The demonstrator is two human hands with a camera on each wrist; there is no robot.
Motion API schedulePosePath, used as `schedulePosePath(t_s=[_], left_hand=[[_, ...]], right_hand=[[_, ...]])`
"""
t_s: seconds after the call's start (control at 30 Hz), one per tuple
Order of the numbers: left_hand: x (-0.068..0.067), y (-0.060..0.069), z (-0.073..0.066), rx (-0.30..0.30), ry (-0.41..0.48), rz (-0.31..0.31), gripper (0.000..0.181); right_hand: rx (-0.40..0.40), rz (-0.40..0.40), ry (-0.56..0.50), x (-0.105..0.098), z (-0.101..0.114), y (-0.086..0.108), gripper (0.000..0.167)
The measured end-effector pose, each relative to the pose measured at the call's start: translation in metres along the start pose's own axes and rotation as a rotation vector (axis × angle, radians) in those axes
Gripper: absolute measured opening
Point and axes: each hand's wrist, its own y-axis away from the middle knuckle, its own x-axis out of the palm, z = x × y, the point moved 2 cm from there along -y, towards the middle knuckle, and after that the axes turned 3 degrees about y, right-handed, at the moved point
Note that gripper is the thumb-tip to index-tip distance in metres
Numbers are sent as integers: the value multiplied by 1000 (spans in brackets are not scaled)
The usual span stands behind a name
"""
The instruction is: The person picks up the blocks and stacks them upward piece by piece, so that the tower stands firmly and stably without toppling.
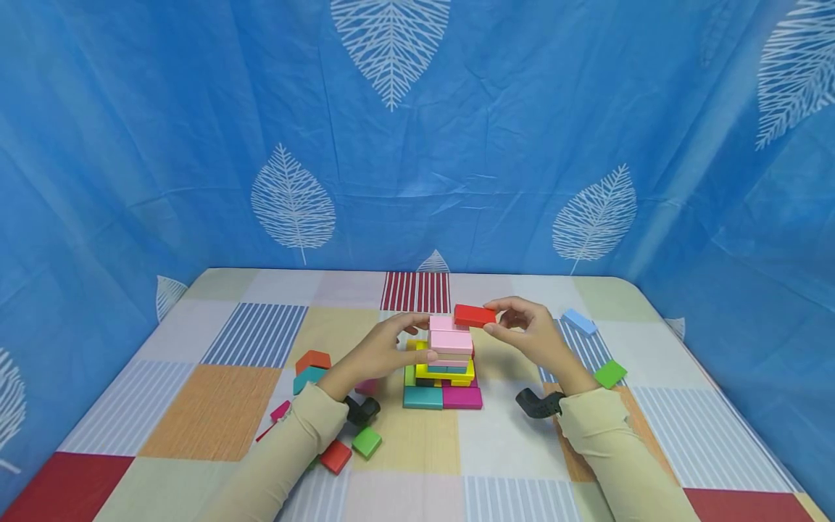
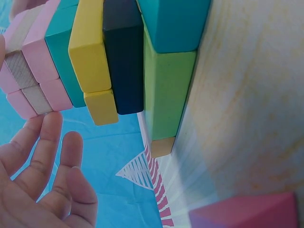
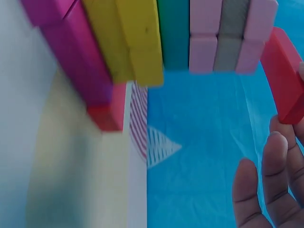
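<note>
A tower of coloured blocks stands on the patchwork cloth, with pink and bare-wood layers above teal, yellow, dark and green ones. My left hand holds its upper layers from the left, thumb at the front and fingers towards the back. In the left wrist view, fingertips touch the end of a pink and wood layer. Between thumb and fingers, my right hand pinches a red block beside the tower's top right. The right wrist view shows that red block close to the uppermost pink layer.
Left of the tower lie loose blocks: an orange one, a teal one, a red one and a green one. To the right are a light blue block and a green block. A blue curtain hangs behind.
</note>
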Motion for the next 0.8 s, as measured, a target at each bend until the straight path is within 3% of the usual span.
schedulePosePath(t_s=[0.4,0.8], left_hand=[[-3,-2,1,-12,-19,7,69],[-8,-4,1,-22,-15,16,70]], right_hand=[[62,77,-30,26,4,-16,35],[69,88,-39,34,8,-21,34]])
